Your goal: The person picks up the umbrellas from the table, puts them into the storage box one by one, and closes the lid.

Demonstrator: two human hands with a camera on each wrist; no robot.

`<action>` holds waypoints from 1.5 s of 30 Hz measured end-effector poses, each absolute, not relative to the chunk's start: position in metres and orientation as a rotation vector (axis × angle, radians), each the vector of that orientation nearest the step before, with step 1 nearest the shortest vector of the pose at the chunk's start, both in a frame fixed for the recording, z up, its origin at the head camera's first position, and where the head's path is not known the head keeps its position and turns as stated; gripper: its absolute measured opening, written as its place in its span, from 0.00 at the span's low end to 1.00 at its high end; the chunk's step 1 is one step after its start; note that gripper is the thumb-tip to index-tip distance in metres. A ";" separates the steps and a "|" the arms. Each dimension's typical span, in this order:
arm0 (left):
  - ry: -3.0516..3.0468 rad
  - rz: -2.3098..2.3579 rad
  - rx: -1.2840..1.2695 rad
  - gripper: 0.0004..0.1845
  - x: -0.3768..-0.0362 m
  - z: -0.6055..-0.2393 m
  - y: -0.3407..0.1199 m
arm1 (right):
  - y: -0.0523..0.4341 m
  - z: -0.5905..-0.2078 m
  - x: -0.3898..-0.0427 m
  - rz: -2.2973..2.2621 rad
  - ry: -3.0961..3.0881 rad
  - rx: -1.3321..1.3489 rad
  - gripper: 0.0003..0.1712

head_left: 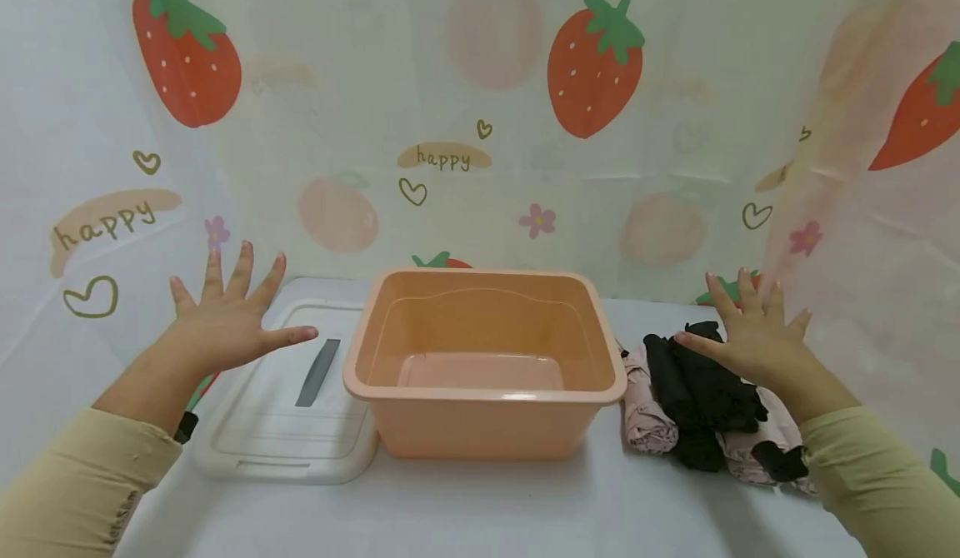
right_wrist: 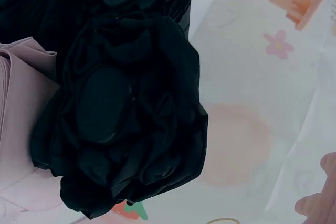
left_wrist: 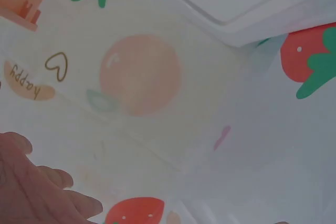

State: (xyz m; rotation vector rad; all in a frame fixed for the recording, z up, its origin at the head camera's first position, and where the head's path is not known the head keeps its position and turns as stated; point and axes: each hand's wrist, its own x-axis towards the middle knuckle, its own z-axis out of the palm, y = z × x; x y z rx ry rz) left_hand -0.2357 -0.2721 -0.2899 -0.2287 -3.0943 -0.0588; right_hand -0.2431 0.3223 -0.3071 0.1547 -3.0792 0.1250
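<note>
An empty peach plastic tub (head_left: 484, 350) stands in the middle of the white table. To its left lies a clear lid with a grey handle (head_left: 288, 400). My left hand (head_left: 228, 321) hovers over the lid's far corner, fingers spread, holding nothing. Right of the tub sits a pile of black and pale pink clothes (head_left: 705, 404). My right hand (head_left: 753, 337) is spread above the pile's back edge, holding nothing; whether it touches the cloth I cannot tell. The right wrist view is filled by the black garment (right_wrist: 121, 103) with pink cloth (right_wrist: 21, 98) at its left.
A strawberry-print curtain (head_left: 480, 125) hangs close behind the table and along both sides. It fills the left wrist view as a printed sheet (left_wrist: 157, 103). Bare tabletop (head_left: 480, 508) lies in front of the tub.
</note>
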 end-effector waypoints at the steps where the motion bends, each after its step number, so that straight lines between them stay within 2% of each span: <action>1: -3.095 -0.057 -0.229 0.59 -0.236 -0.290 -0.272 | 0.322 -0.308 -0.243 0.130 -3.078 0.157 0.58; 33: -3.119 -0.034 -0.320 0.61 -0.243 -0.292 -0.250 | 0.325 -0.311 -0.247 0.128 -3.096 0.183 0.57; 45: -3.133 -0.071 -0.424 0.63 -0.240 -0.288 -0.226 | 0.326 -0.312 -0.250 0.142 -3.091 0.196 0.56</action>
